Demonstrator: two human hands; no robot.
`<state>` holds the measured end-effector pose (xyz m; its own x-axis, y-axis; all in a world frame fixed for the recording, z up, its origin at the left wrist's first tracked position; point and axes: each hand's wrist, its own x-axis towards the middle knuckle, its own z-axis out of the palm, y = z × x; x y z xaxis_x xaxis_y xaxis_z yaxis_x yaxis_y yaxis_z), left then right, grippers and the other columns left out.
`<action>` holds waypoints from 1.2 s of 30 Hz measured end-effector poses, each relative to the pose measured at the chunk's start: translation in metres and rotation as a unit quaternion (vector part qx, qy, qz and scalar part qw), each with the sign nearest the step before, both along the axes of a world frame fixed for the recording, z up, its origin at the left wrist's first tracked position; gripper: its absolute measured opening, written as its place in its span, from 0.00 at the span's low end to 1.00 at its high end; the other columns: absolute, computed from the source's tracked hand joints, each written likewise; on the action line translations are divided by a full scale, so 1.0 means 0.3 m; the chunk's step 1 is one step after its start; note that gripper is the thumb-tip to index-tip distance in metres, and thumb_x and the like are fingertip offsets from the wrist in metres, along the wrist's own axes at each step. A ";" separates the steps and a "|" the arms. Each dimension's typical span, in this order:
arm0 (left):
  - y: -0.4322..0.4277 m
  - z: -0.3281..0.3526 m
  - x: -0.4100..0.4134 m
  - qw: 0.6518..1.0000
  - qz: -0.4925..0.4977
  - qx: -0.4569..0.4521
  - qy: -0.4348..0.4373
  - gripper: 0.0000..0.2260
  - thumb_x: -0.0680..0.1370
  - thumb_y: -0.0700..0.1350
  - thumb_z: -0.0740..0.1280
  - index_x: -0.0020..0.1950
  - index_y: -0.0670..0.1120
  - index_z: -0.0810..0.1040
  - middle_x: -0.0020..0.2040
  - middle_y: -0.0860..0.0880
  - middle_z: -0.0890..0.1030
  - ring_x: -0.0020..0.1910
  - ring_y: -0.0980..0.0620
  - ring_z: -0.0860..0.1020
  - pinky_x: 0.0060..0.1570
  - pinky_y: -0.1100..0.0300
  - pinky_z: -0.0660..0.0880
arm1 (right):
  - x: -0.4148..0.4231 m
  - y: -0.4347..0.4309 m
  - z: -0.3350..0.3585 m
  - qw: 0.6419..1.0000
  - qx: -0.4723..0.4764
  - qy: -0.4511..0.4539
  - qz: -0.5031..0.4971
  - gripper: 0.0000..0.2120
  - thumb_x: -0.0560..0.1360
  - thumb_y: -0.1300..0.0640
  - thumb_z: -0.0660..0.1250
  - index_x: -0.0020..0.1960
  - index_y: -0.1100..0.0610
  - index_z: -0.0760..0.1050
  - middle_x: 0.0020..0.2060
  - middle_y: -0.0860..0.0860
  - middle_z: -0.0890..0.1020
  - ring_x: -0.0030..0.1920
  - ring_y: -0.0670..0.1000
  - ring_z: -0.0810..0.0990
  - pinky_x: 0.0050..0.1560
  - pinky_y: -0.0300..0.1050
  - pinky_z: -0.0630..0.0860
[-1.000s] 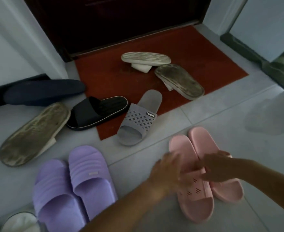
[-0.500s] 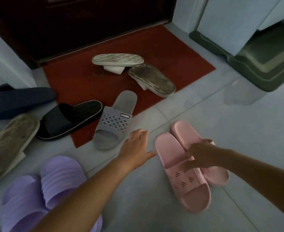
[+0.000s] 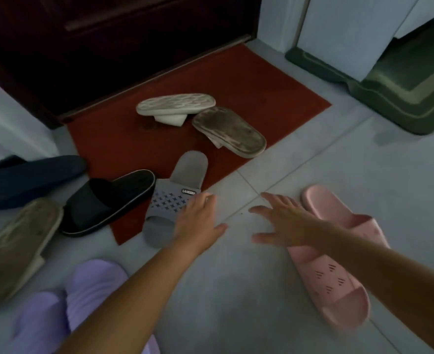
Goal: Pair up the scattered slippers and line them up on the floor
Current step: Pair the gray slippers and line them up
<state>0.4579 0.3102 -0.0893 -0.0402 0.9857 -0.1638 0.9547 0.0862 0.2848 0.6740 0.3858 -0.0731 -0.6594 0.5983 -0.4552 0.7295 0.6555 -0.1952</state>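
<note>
My left hand [image 3: 198, 221] lies with spread fingers on the grey slipper [image 3: 175, 195], which straddles the red mat's front edge. My right hand [image 3: 285, 223] hovers flat over the tile, fingers straight, holding nothing. Behind my right arm the pink slippers [image 3: 338, 282] sit side by side. The purple pair [image 3: 80, 302] sits at the lower left. A black slipper [image 3: 108, 200] lies left of the grey one. Two pale slippers [image 3: 177, 104] [image 3: 228, 131] lie sole-up on the mat. Another sole-up slipper [image 3: 14, 249] and a navy slipper [image 3: 29, 177] lie at the left.
The red doormat [image 3: 262, 93] lies before a dark door [image 3: 108, 42]. A green mat [image 3: 395, 98] fills the far right corner under a white panel. White walls close in at the left. Grey tile floor [image 3: 351, 172] spreads between the mats.
My left hand has reached forward onto the grey slipper. My right hand has let go of the pink pair and moved left over the tile. The view has shifted forward.
</note>
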 end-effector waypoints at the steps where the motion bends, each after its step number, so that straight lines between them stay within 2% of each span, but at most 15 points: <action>1: 0.004 0.000 -0.046 1.000 0.021 0.003 0.021 0.31 0.73 0.58 0.65 0.71 0.47 0.59 0.73 0.47 0.60 0.71 0.46 0.58 0.68 0.49 0.63 | -0.061 0.006 -0.011 1.000 0.003 0.007 0.000 0.37 0.69 0.27 0.54 0.73 0.40 0.51 0.76 0.55 0.49 0.75 0.60 0.52 0.73 0.58 0.53; 4: 0.007 -0.003 -0.186 0.993 0.080 -0.007 0.089 0.39 0.71 0.60 0.67 0.75 0.47 0.53 0.76 0.46 0.54 0.75 0.43 0.54 0.69 0.46 0.61 | -0.230 0.075 -0.033 0.994 0.040 0.070 -0.076 0.36 0.73 0.38 0.62 0.74 0.43 0.49 0.75 0.57 0.52 0.73 0.62 0.55 0.70 0.59 0.59; 6: 0.001 -0.013 -0.261 0.986 0.140 -0.040 0.075 0.46 0.68 0.61 0.70 0.76 0.48 0.48 0.77 0.45 0.49 0.75 0.41 0.54 0.68 0.44 0.63 | -0.315 0.149 -0.030 0.951 0.088 0.175 -0.238 0.37 0.71 0.44 0.68 0.73 0.47 0.52 0.72 0.57 0.59 0.71 0.61 0.61 0.68 0.58 0.64; 9: -0.011 -0.040 -0.324 0.953 0.265 -0.113 -0.095 0.50 0.67 0.60 0.73 0.77 0.46 0.45 0.76 0.42 0.54 0.73 0.40 0.59 0.69 0.45 0.63 | -0.368 0.282 -0.036 0.797 0.057 0.287 -0.528 0.40 0.69 0.49 0.70 0.74 0.51 0.52 0.69 0.58 0.63 0.69 0.61 0.63 0.70 0.58 0.63; 11: -0.026 -0.065 -0.337 0.940 0.284 -0.123 -0.145 0.45 0.67 0.59 0.73 0.75 0.44 0.55 0.73 0.41 0.63 0.71 0.41 0.64 0.69 0.47 0.65 | -0.360 0.354 -0.068 0.674 -0.057 0.350 -0.648 0.36 0.72 0.51 0.69 0.73 0.56 0.55 0.67 0.58 0.69 0.66 0.60 0.69 0.65 0.55 0.69; 13: -0.043 -0.087 -0.334 0.940 0.289 -0.115 -0.140 0.38 0.67 0.59 0.73 0.70 0.45 0.62 0.69 0.42 0.68 0.67 0.42 0.68 0.65 0.50 0.68 | -0.350 0.384 -0.100 0.578 -0.157 0.422 -0.680 0.24 0.75 0.53 0.66 0.67 0.61 0.65 0.58 0.58 0.78 0.51 0.54 0.80 0.46 0.42 0.79; 14: -0.050 -0.098 -0.327 0.938 0.292 -0.115 -0.145 0.35 0.67 0.59 0.73 0.68 0.46 0.63 0.67 0.42 0.70 0.66 0.42 0.70 0.62 0.51 0.69 | -0.350 0.388 -0.114 0.569 -0.165 0.440 -0.674 0.20 0.75 0.54 0.66 0.64 0.61 0.68 0.53 0.56 0.80 0.42 0.50 0.81 0.33 0.35 0.78; 16: -0.056 -0.120 -0.301 0.934 0.293 -0.121 -0.166 0.32 0.68 0.58 0.73 0.65 0.47 0.65 0.65 0.44 0.72 0.63 0.44 0.72 0.58 0.53 0.70 | -0.358 0.388 -0.135 0.586 -0.149 0.452 -0.656 0.17 0.75 0.56 0.66 0.62 0.59 0.69 0.50 0.54 0.80 0.37 0.45 0.79 0.23 0.33 0.72; 20: -0.065 -0.133 -0.258 0.927 0.303 -0.109 -0.194 0.29 0.69 0.59 0.72 0.62 0.47 0.65 0.63 0.45 0.73 0.60 0.46 0.74 0.56 0.54 0.72 | -0.379 0.316 -0.145 0.601 -0.231 0.397 -0.654 0.16 0.73 0.51 0.69 0.55 0.60 0.74 0.41 0.55 0.81 0.33 0.48 0.78 0.25 0.37 0.71; 22: -0.073 -0.117 -0.277 0.932 0.299 -0.100 -0.179 0.29 0.69 0.61 0.71 0.62 0.48 0.66 0.62 0.45 0.74 0.59 0.47 0.75 0.54 0.54 0.73 | -0.401 0.236 -0.155 0.638 -0.303 0.316 -0.634 0.20 0.71 0.43 0.70 0.46 0.60 0.76 0.39 0.56 0.82 0.34 0.51 0.77 0.31 0.42 0.71; 25: -0.088 -0.078 -0.364 0.941 0.310 -0.079 -0.114 0.33 0.70 0.63 0.68 0.68 0.47 0.65 0.65 0.44 0.74 0.61 0.45 0.75 0.57 0.52 0.73 | -0.470 0.115 -0.178 0.796 -0.275 0.226 -0.490 0.18 0.72 0.40 0.66 0.42 0.57 0.76 0.47 0.59 0.83 0.42 0.53 0.77 0.42 0.46 0.73; 27: -0.103 -0.045 -0.435 0.940 0.319 -0.069 -0.098 0.32 0.71 0.62 0.68 0.69 0.46 0.66 0.65 0.44 0.74 0.61 0.45 0.75 0.58 0.50 0.73 | -0.518 0.068 -0.176 0.898 -0.127 0.220 -0.359 0.18 0.72 0.40 0.65 0.52 0.53 0.75 0.56 0.56 0.78 0.50 0.53 0.75 0.52 0.47 0.71; 29: -0.119 -0.005 -0.496 0.946 0.307 -0.074 -0.073 0.32 0.71 0.63 0.67 0.68 0.47 0.66 0.63 0.45 0.74 0.59 0.45 0.76 0.57 0.49 0.74 | -0.565 0.048 -0.148 0.952 0.003 0.229 -0.206 0.26 0.70 0.36 0.63 0.63 0.49 0.69 0.61 0.52 0.73 0.60 0.54 0.71 0.60 0.51 0.68; 32: -0.150 0.066 -0.565 0.959 0.260 -0.103 -0.032 0.31 0.72 0.63 0.66 0.68 0.48 0.66 0.63 0.46 0.74 0.58 0.46 0.76 0.56 0.49 0.75 | -0.646 0.027 -0.119 0.990 0.036 0.130 -0.039 0.34 0.69 0.31 0.61 0.68 0.49 0.65 0.63 0.52 0.73 0.66 0.56 0.68 0.66 0.55 0.62; 36: -0.260 0.136 -0.638 0.970 0.196 -0.145 0.013 0.25 0.74 0.60 0.66 0.64 0.47 0.70 0.62 0.44 0.73 0.58 0.44 0.76 0.56 0.51 0.74 | -0.696 0.021 -0.107 0.990 0.039 0.121 -0.066 0.30 0.67 0.33 0.67 0.63 0.49 0.69 0.54 0.51 0.77 0.59 0.55 0.73 0.57 0.51 0.69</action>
